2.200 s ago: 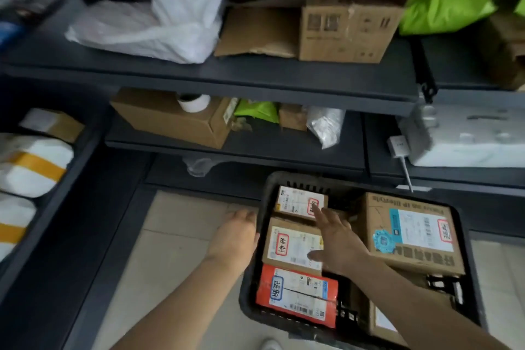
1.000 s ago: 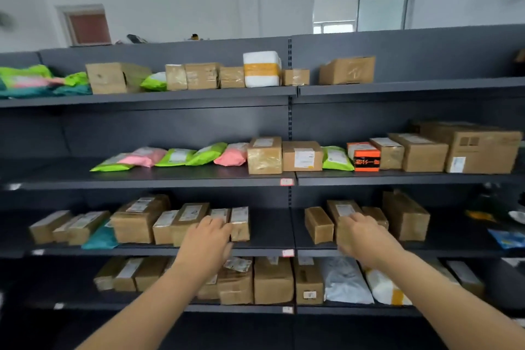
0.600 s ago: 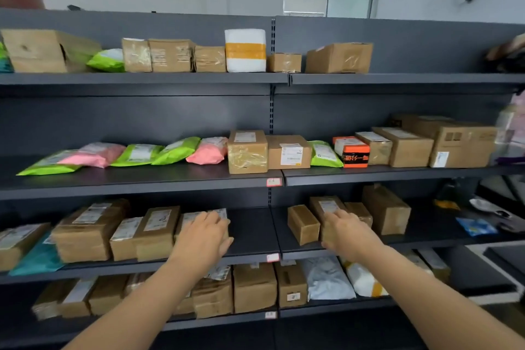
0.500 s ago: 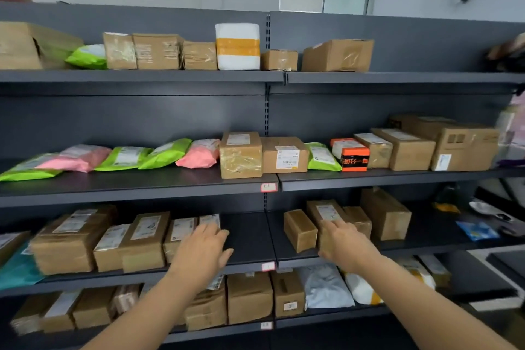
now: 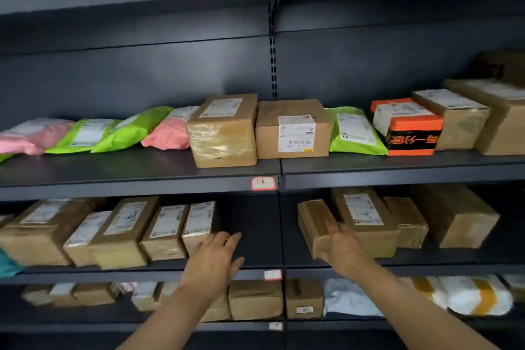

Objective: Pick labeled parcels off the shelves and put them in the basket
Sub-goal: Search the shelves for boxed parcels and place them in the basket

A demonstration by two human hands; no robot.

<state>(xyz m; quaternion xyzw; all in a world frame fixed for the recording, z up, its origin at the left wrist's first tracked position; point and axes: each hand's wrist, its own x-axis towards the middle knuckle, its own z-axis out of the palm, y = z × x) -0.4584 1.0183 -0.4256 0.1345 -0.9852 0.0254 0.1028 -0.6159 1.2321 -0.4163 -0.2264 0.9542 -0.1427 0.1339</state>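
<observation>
Dark grey shelves (image 5: 136, 170) filled with parcels take up the whole frame. The left hand (image 5: 211, 263) is held in the lower centre, its fingers spread apart and empty, just in front of the bare stretch of the third shelf and beside the rightmost of a row of labelled brown boxes (image 5: 199, 226); whether that box is touched cannot be told. The right hand (image 5: 342, 250) is seen at lower right of centre, its grip open, the fingers laid against the front of a tape-wrapped brown box (image 5: 314, 221) on the same shelf; no closed hold on it is seen. Just to the right of that box a taller labelled box (image 5: 362, 213) marked by hand is set, with two more brown boxes beyond it. On the shelf above, across the middle of the frame, pink and green mailer bags (image 5: 119, 133), two labelled cartons (image 5: 292, 129) and an orange box (image 5: 406, 128) are lined up. Small red-edged tags (image 5: 263, 183) are stuck to the shelf edges. The basket is not shown in this view.
</observation>
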